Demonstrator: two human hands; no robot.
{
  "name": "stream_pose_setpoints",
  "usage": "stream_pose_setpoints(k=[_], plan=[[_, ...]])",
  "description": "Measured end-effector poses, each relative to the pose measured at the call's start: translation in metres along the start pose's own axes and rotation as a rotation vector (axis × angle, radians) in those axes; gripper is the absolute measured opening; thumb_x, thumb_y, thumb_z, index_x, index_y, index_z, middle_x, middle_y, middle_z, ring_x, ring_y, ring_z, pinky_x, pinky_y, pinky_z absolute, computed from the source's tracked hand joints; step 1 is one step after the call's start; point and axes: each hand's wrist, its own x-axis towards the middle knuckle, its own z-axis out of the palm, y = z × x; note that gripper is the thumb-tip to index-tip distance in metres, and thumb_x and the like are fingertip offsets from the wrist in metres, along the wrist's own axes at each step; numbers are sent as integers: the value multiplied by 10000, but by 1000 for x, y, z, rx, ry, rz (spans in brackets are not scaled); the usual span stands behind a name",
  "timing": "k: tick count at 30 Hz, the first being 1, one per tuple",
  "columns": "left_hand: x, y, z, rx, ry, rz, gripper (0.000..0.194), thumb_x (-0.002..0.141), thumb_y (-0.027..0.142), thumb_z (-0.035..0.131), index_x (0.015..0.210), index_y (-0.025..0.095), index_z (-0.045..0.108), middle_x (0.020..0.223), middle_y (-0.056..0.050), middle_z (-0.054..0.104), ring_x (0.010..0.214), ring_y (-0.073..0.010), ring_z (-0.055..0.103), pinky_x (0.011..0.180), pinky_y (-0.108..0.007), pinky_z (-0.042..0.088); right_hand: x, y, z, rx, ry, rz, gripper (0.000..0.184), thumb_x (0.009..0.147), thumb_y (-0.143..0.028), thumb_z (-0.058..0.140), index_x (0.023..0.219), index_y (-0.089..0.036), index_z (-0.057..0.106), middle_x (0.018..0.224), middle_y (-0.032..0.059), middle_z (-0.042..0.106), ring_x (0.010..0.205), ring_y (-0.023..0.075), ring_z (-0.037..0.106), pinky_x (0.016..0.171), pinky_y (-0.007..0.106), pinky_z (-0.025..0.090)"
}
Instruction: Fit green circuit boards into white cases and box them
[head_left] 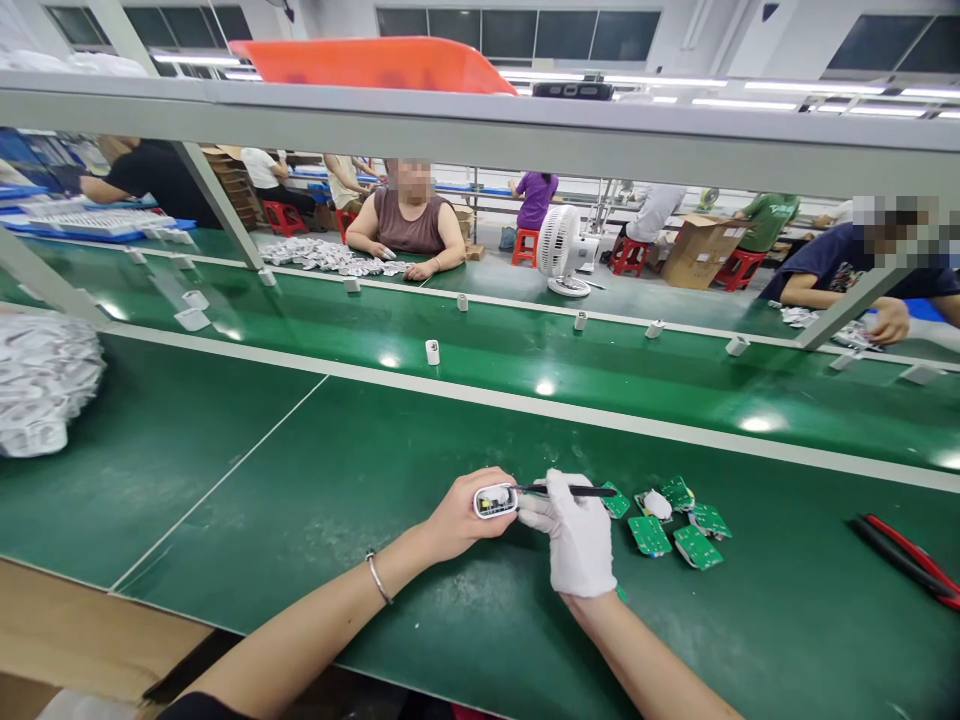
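My bare left hand (461, 515) is curled snugly round a small white plastic housing (496, 516), held just above the green workbench (337, 430), in front of me and near the middle of my view. The housing's mouth faces me: a rounded oblong, wider than it is tall, with a smooth, glossy white rim. Inside sit packed electronic parts: a pale, whitish lump towards the top, a small patch of yellow at the left, and dark pieces along the lower side. The details are too small to make out.

My right hand, in a white glove (581, 550), has its fingers pinched round slim black tweezers (570, 490), lying almost level. Their tip meets the housing's upper right edge; I cannot tell whether it touches the parts inside.

Just beyond my glove, to the right, lie loose green circuit boards (649, 537), dotted with pale solder spots. Farther right rest red-and-black handled pliers (911, 560).
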Motion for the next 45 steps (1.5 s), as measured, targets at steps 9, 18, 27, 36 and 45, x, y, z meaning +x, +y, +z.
stream_pose_setpoints(k=[9,18,27,36,45], plan=[[-3,-3,0,87,-58,3,144,797,256,631,880,142,603,797,-30,556,707,-134,488,659,-243,394,5,-11,9,-132,-42,79,489,477,-485,870,673,-159,562,599,5,624,540,215,660,431,256,561],[0,-4,0,69,-15,17,169,826,296,608,896,142,608,844,-55,589,762,-155,534,713,-267,427,2,-13,0,-37,22,25,512,555,-508,843,755,-140,549,651,26,632,603,249,686,449,252,569],[0,-4,3,58,-30,10,180,814,301,614,885,136,602,817,-48,578,730,-147,515,682,-262,421,3,-5,3,-51,21,31,502,533,-498,850,747,-132,581,669,46,656,556,220,671,437,244,556],[-2,-5,2,42,-72,-32,187,804,312,623,862,136,595,773,-24,533,692,-131,467,639,-241,382,5,2,5,-207,-55,4,348,599,-458,795,706,-172,627,628,13,664,535,194,640,464,263,537],[-3,-9,5,95,-51,-33,181,823,311,598,897,147,607,841,-48,588,766,-156,534,721,-267,428,14,-11,-10,-162,-13,-11,413,606,-503,760,744,-188,532,541,-18,595,441,173,591,371,236,475]])
